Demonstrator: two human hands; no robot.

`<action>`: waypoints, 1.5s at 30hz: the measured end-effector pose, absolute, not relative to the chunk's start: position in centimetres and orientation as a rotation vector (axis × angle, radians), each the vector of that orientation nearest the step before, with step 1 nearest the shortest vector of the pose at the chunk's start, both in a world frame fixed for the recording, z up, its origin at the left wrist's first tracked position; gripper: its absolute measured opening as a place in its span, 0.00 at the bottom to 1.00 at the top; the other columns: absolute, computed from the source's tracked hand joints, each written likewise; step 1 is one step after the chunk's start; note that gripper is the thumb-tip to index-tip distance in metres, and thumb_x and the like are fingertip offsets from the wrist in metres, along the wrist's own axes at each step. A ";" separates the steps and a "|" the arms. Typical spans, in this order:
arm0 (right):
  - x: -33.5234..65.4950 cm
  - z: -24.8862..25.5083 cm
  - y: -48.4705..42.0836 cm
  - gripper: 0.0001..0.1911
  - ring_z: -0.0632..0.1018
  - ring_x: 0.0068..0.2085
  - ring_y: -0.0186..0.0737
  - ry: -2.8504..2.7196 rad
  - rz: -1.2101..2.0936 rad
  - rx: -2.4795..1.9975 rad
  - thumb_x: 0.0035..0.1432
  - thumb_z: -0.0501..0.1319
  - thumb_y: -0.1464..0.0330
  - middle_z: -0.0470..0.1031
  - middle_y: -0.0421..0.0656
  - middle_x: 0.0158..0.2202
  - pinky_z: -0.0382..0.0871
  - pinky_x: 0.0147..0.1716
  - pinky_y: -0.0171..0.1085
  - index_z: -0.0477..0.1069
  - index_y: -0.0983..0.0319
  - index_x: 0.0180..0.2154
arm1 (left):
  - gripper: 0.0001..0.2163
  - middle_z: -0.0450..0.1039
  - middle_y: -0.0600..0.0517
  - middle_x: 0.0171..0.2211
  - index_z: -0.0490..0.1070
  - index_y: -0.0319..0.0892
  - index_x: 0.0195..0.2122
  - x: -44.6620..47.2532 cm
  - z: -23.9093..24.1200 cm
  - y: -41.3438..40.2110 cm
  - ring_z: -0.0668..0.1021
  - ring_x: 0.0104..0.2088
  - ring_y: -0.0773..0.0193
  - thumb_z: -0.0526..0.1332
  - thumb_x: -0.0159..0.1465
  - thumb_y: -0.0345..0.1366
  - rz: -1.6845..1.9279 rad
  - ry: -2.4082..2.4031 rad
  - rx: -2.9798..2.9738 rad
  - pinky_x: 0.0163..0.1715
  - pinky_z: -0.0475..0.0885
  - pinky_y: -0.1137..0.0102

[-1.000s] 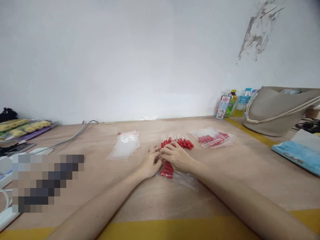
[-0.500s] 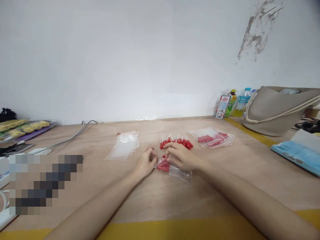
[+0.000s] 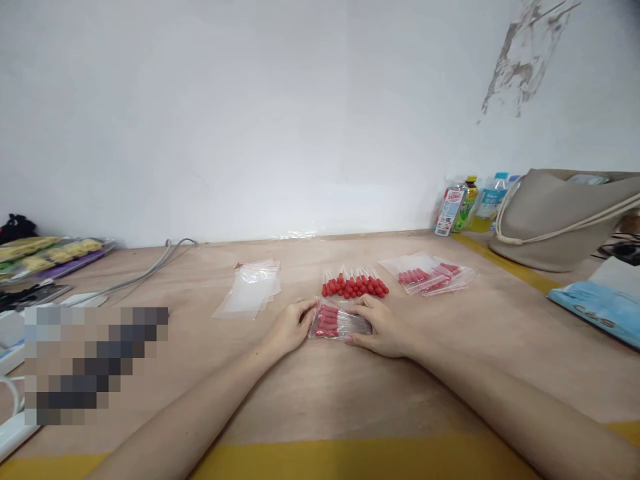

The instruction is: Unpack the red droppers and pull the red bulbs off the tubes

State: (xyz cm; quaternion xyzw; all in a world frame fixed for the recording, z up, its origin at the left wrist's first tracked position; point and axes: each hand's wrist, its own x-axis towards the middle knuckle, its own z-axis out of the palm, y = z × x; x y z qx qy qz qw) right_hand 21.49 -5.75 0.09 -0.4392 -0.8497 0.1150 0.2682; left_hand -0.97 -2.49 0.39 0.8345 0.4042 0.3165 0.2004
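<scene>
Bag of flat, clear plastic (image 3: 341, 320) with red-tipped white sticks (image 3: 329, 323) is gripped by half-closed left hand (image 3: 291, 327) and right hand (image 3: 387, 328); press gently, evenly.

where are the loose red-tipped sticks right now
In the head view, the sticks lie just right of centre, beyond the right hand, between the empty bags on the left and the filled bags on the right.

1. Far right: a grey-beige bag (image 3: 555, 217) with pale rope handles.
2. Just left of it: upright drink containers (image 3: 466, 208) near the wall (image 3: 260, 120).
3. Right: a light-blue packet (image 3: 595, 310).
4. Far left: a grey cable (image 3: 148, 269).
</scene>
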 end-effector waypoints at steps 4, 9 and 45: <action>21.5 -0.1 -5.5 0.22 0.68 0.42 0.41 -2.284 0.334 -1.128 0.49 0.61 0.57 0.64 0.46 0.41 0.64 0.43 0.41 0.68 0.59 0.45 | 0.13 0.70 0.51 0.32 0.70 0.41 0.32 -0.8 1.0 -2.4 0.71 0.37 0.63 0.48 0.64 0.38 0.785 1.075 2.360 0.39 0.65 0.70; 21.5 -0.3 -5.5 0.22 0.68 0.43 0.41 -2.283 0.302 -1.065 0.50 0.60 0.58 0.65 0.46 0.41 0.63 0.44 0.42 0.68 0.60 0.46 | 0.11 0.67 0.52 0.30 0.65 0.39 0.34 -1.0 0.6 -2.4 0.70 0.30 0.65 0.52 0.61 0.42 0.745 1.120 2.244 0.31 0.65 0.71; 21.3 -0.3 -6.2 0.22 0.69 0.49 0.45 -2.409 -0.007 -1.024 0.57 0.53 0.62 0.69 0.48 0.48 0.61 0.47 0.46 0.63 0.62 0.52 | 0.07 0.67 0.49 0.33 0.62 0.41 0.33 -1.4 2.0 -2.7 0.69 0.34 0.63 0.46 0.63 0.30 0.566 0.999 2.778 0.37 0.64 0.68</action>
